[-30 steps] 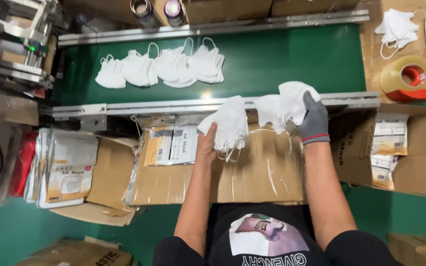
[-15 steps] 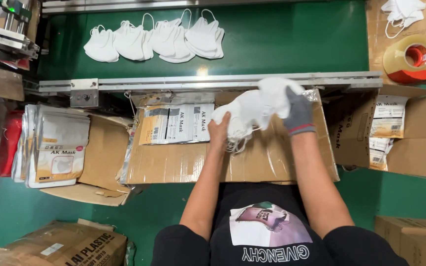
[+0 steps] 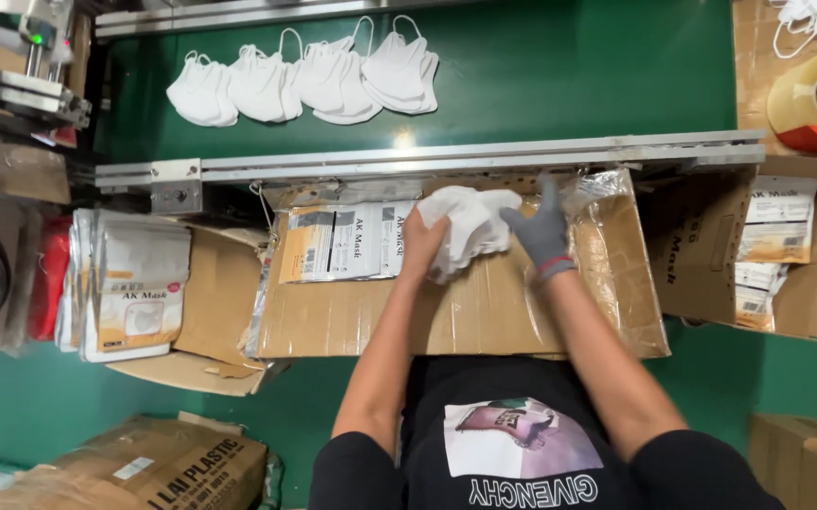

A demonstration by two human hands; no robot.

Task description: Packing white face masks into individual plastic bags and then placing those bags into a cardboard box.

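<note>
Left hand (image 3: 420, 247) bare, right hand (image 3: 540, 229) in a grey glove, and both are clamped on a bundle of white masks (image 3: 470, 225) squeezed between them, low over the cardboard sheet (image 3: 465, 307) that serves as the desk. The bundle's long axis runs hand to hand, slightly higher at the gloved end. Just beside the left hand lies a flat packet (image 3: 342, 243), orange-and-grey label strip on white. Further out on that side, a stack of white packets with orange corners (image 3: 130, 288) leans by a box. Beyond the right hand, an open carton (image 3: 776, 255) holds more packets. Past the fingertips, over the metal rail (image 3: 427, 162), four white masks (image 3: 304, 80) overlap on the green belt. Compared with half a second ago, the bundle is lower and more tightly gathered.
</note>
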